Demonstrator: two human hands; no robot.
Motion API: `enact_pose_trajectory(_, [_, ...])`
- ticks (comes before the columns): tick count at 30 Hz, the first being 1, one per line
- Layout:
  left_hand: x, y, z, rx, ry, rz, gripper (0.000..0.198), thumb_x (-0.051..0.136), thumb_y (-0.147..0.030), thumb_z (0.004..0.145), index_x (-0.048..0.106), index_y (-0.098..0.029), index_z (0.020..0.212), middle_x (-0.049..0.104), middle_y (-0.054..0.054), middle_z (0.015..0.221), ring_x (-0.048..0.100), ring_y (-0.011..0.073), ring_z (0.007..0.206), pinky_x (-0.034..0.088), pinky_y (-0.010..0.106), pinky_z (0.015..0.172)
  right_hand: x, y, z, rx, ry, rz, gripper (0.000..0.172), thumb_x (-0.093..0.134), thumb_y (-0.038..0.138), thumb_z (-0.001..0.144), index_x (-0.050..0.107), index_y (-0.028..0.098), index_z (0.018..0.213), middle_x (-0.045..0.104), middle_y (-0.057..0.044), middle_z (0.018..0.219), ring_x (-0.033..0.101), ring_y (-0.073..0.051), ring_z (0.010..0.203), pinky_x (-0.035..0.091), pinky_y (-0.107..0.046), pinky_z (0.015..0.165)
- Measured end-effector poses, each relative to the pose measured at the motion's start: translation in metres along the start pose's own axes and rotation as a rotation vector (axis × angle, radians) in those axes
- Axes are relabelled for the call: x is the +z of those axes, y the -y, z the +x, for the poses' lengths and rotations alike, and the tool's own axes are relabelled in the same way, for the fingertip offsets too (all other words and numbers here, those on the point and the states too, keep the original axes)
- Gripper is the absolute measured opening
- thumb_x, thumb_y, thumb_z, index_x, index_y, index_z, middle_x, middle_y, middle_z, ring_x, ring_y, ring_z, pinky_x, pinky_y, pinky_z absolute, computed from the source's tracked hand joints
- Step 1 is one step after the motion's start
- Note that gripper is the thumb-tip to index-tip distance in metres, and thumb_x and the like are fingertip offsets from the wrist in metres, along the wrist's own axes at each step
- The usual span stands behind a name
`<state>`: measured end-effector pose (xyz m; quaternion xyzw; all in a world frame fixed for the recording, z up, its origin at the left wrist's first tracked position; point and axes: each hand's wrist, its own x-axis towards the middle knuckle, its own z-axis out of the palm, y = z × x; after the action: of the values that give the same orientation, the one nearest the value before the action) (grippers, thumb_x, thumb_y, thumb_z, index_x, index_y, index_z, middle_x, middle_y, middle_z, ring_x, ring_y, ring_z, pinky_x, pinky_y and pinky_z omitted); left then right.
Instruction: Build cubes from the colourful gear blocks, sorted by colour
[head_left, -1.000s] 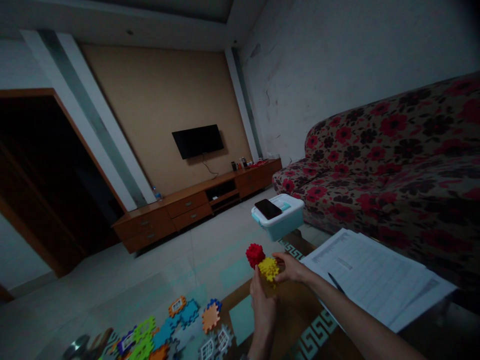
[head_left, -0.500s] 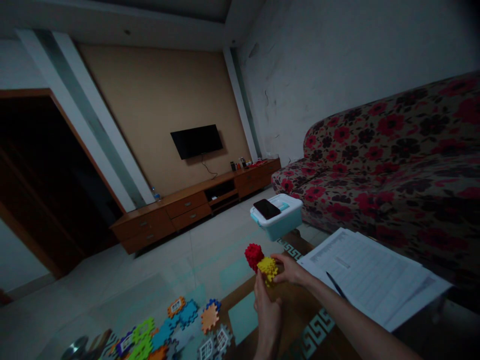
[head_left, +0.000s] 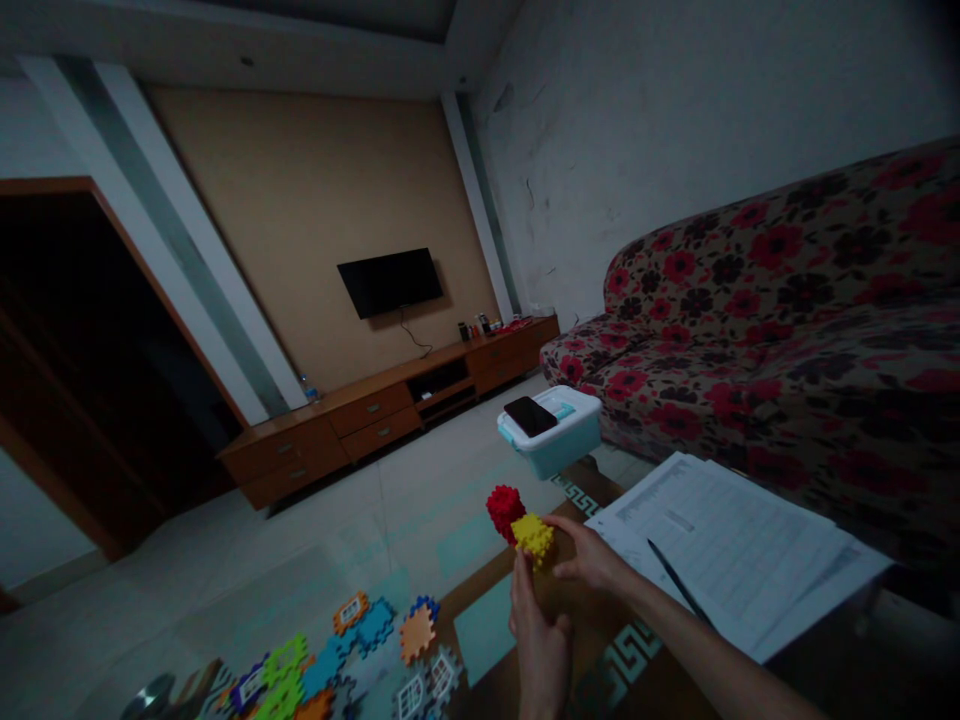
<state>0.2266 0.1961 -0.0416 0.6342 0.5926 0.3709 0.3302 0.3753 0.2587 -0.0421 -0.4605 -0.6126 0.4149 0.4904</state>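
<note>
My two hands hold a small cluster of interlocking plastic toy pieces just above a glass-topped table (head_left: 487,620). A bumpy yellow piece (head_left: 533,536) sits against a bumpy red piece (head_left: 504,512). The fingers of my right hand (head_left: 589,557) press the yellow piece from the right. My left hand (head_left: 540,640) rises from below, its fingertips on the yellow piece's underside. The red piece stands free of my fingers. Several colourful gear-edged puzzle pieces (head_left: 367,640) lie on the table to the left of my hands.
Papers (head_left: 731,545) with a black pen (head_left: 675,583) lie to the right. Beyond them is a red-flowered sofa (head_left: 750,340). A pale blue plastic box (head_left: 551,440) with a phone (head_left: 529,416) on its lid stands past the table edge. A wooden cabinet (head_left: 375,420) lines the far wall.
The whole view has drifted slightly, shifting the room left. My left hand has moved a little to the right and lower, and the yellow and red pieces stay held together.
</note>
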Motion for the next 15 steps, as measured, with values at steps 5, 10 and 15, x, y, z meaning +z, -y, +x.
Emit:
enact_pose_trajectory(5, [0.005, 0.006, -0.001, 0.012, -0.088, 0.024, 0.093, 0.045, -0.009, 0.057, 0.021, -0.006, 0.146, 0.030, 0.013, 0.155, 0.028, 0.0176, 0.144, 0.020, 0.029, 0.120, 0.003, 0.002, -0.002, -0.020, -0.007, 0.008, 0.075, 0.065, 0.002, 0.049, 0.060, 0.015, 0.123, 0.064, -0.012, 0.126, 0.055, -0.031, 0.121, 0.037, -0.046, 0.109])
enact_pose_trajectory(10, [-0.005, 0.002, 0.003, -0.022, -0.099, 0.059, 0.089, 0.047, -0.010, 0.060, 0.023, -0.006, 0.145, 0.031, 0.016, 0.154, 0.027, 0.0228, 0.144, 0.021, 0.036, 0.120, 0.003, -0.003, -0.001, -0.008, -0.041, 0.011, 0.077, 0.069, 0.003, 0.048, 0.059, 0.016, 0.123, 0.062, -0.014, 0.128, 0.053, -0.032, 0.123, 0.034, -0.048, 0.111])
enact_pose_trajectory(15, [-0.012, -0.003, 0.021, -0.025, -0.159, 0.025, 0.088, 0.049, -0.009, 0.061, 0.023, -0.010, 0.145, 0.036, 0.015, 0.152, 0.031, 0.0227, 0.142, 0.027, 0.035, 0.118, 0.007, -0.008, 0.008, 0.013, -0.042, 0.033, 0.085, 0.072, 0.005, 0.047, 0.053, 0.017, 0.130, 0.057, -0.015, 0.134, 0.049, -0.032, 0.128, 0.033, -0.048, 0.111])
